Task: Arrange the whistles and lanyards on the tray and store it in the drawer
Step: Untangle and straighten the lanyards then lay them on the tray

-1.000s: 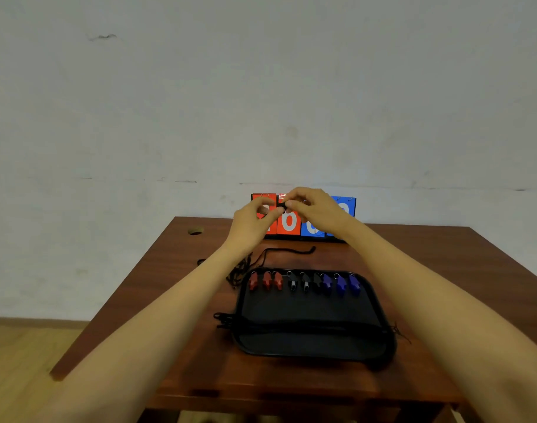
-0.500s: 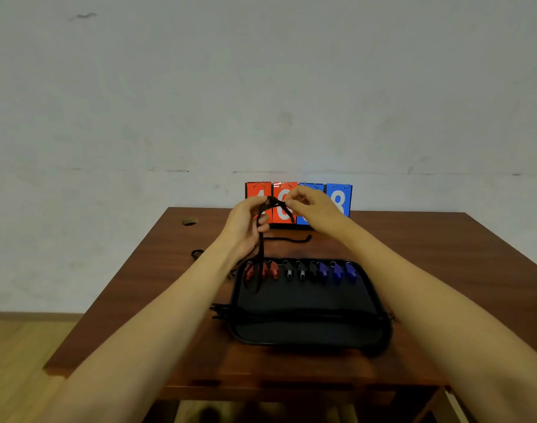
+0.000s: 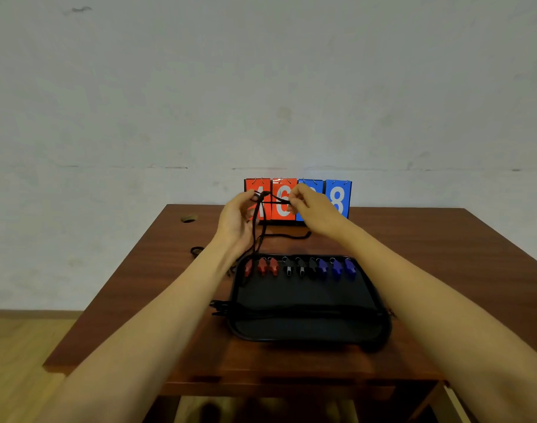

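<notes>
A black tray (image 3: 307,328) lies on the wooden table (image 3: 429,270). Along its far edge sits a row of whistles: red ones (image 3: 262,266) on the left, black ones (image 3: 301,268) in the middle, blue ones (image 3: 337,267) on the right. Above the tray's far left corner, my left hand (image 3: 235,221) and my right hand (image 3: 313,210) both pinch a black lanyard (image 3: 256,230), a short stretch taut between them and loops hanging down toward the tray. Another lanyard (image 3: 291,311) lies straight across the tray's near part.
A flip scoreboard (image 3: 337,198) with red and blue number cards stands at the table's far edge against the wall. More black cord lies on the table: one piece (image 3: 287,236) beyond the tray, a small coil (image 3: 197,251) to the left. A round hole (image 3: 188,219) marks the far left corner.
My hands have drawn slightly apart, pulling a length of the lanyard taut between them, and its loops now hang lower below my left hand. The camera has tilted a little.
</notes>
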Demonstrator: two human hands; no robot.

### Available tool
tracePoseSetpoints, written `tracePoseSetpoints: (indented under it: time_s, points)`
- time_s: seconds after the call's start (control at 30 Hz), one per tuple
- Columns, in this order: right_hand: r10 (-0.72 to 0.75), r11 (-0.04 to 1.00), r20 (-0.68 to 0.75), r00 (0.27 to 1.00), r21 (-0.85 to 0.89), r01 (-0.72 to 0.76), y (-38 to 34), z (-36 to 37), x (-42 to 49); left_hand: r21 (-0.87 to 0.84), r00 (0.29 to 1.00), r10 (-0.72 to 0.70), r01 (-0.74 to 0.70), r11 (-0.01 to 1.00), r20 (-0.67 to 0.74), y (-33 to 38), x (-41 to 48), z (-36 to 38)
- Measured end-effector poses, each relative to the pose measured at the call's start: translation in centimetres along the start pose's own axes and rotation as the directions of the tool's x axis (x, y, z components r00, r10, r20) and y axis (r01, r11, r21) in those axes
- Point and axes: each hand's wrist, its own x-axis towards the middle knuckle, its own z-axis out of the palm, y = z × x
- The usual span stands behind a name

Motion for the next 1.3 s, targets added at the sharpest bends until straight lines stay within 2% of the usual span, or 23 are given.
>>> tracePoseSetpoints:
  time_s: [0.03,0.07,0.17,0.3,0.4,0.47,0.53,0.6,0.73,0.9,1.0,1.07,1.13,1.2,1.3]
  points:
    - [0.000,1.000,-0.009,1.000,-0.007,0.000,0.0,0.0,0.1,-0.074,0.999,-0.036,0.036,0.997,0.001,0.0,0.1,0.0]
    - [0.006,1.000,-0.016,1.000,-0.010,-0.006,0.0,0.0,0.1,-0.078,0.999,-0.048,0.049,0.996,0.012,0.1,0.0,0.1]
    - [0.053,0.998,-0.002,0.999,-0.022,-0.053,0.5,-0.1,0.2,0.002,1.000,-0.011,0.011,1.000,-0.006,0.2,-0.1,0.2]
    - [0.040,0.998,0.123,0.992,-0.062,-0.033,0.9,-0.1,-0.5,-0.027,0.995,0.071,-0.073,0.997,-0.070,0.5,0.2,0.2]
    - [0.036,0.998,0.152,0.988,-0.065,-0.026,1.1,-0.1,-0.9,0.157,0.975,0.217,-0.207,0.966,-0.054,0.3,0.2,0.0]
    - [0.047,0.996,0.148,0.988,-0.085,-0.035,1.2,-0.3,-1.0,0.362,0.951,0.308,-0.284,0.888,-0.009,0.2,0.2,-0.4]
    - [0.061,0.993,0.150,0.987,-0.107,-0.045,1.4,-0.5,-1.0,0.462,0.942,0.334,-0.302,0.834,0.014,0.4,0.1,-0.5]
    - [0.037,0.995,0.119,0.992,-0.094,-0.025,1.0,-0.8,-0.8,0.475,0.945,0.323,-0.305,0.826,0.045,0.6,0.0,-0.3]
    - [-0.040,0.995,0.019,0.999,0.092,0.038,-1.9,-1.3,-0.2,0.443,0.941,0.299,-0.338,0.830,0.159,0.8,-0.7,0.9]
    - [-0.150,0.989,-0.023,0.988,0.011,0.150,-4.2,-1.9,0.3,0.434,0.940,0.260,-0.334,0.837,0.221,1.7,-1.4,1.7]
    - [-0.155,0.988,-0.044,0.987,-0.021,0.154,-4.6,-2.6,0.3,0.354,0.965,0.178,-0.237,0.905,0.191,2.2,-1.7,2.0]
    - [-0.173,0.982,-0.083,0.981,-0.089,0.166,-4.9,-3.4,0.3,0.298,0.983,0.139,-0.169,0.940,0.117,2.4,-1.8,2.3]
    - [-0.183,0.977,-0.129,0.975,-0.130,0.166,-5.1,-4.4,0.3,0.377,0.990,0.143,-0.136,0.916,0.010,2.5,-1.7,2.5]
    - [-0.219,0.968,-0.121,0.968,-0.149,0.200,-5.3,-5.5,0.3,0.504,0.980,0.198,-0.164,0.848,-0.014,2.7,-2.0,3.0]
    - [-0.287,0.946,-0.068,0.955,-0.177,0.272,-5.8,-6.8,0.1,0.596,0.957,0.215,-0.289,0.749,0.193,3.4,-2.6,4.6]
